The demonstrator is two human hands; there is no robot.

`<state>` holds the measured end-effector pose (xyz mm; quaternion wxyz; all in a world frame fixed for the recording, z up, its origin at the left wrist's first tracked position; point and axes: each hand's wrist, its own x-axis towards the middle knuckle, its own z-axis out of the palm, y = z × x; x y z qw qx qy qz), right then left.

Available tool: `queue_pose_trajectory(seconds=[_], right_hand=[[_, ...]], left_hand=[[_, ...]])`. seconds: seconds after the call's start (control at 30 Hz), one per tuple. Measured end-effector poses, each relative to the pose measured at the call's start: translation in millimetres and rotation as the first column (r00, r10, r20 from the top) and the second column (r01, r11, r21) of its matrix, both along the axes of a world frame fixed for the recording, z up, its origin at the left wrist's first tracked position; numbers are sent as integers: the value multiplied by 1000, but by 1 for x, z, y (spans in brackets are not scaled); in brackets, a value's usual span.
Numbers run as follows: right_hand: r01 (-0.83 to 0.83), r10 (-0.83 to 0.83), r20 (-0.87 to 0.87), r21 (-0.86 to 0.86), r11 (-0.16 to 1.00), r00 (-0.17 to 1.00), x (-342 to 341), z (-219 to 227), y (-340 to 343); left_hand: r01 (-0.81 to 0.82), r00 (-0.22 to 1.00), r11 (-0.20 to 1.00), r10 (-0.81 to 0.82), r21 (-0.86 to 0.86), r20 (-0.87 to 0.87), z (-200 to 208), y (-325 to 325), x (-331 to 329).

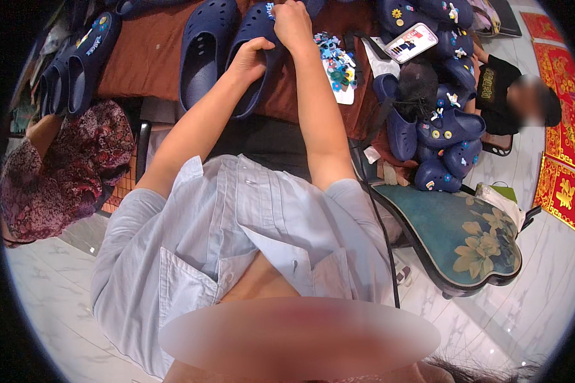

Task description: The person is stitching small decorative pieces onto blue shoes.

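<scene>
A navy clog (252, 30) lies on the brown cloth in front of me, its toe end pointing away. My left hand (252, 62) grips it at the heel opening, thumb on top and the other fingers hidden inside. Over the upper part of this clog my right hand (293, 27) is closed, beside a blue-and-white shoe charm (270, 11). Whatever sits in its fingertips is hidden. To the left lies a matching clog (201, 54) with bare holes. A pile of small blue, white and green charms (338, 67) lies on a white sheet right of my forearm.
Decorated navy clogs (446, 131) are heaped at the right, with a phone (412, 43) on top. More clogs (89, 60) stand at the left edge, beside a person in a patterned garment (70, 166). Another person in black (499, 86) is at the right. A teal floral chair (453, 236) stands nearby.
</scene>
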<state>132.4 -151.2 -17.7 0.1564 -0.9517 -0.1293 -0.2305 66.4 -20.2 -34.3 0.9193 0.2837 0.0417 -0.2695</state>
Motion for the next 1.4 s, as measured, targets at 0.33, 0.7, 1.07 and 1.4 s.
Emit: queue_pose_trajectory(seconds=[0.33, 0.7, 1.07, 1.4], right_hand=[[-304, 375, -263, 272, 913, 889, 31, 42, -27], [-178, 183, 50, -86, 980, 982, 9, 38, -21], [22, -31, 102, 95, 995, 994, -3, 9, 6], [-26, 52, 226, -117, 993, 973, -16, -2, 0]], left_hand=[[-62, 998, 998, 61, 21, 13, -13, -2, 3], [-80, 997, 997, 81, 16, -13, -11, -2, 3], [-56, 998, 996, 56, -74, -10, -25, -2, 9], [-78, 997, 996, 78, -49, -7, -6, -7, 1]])
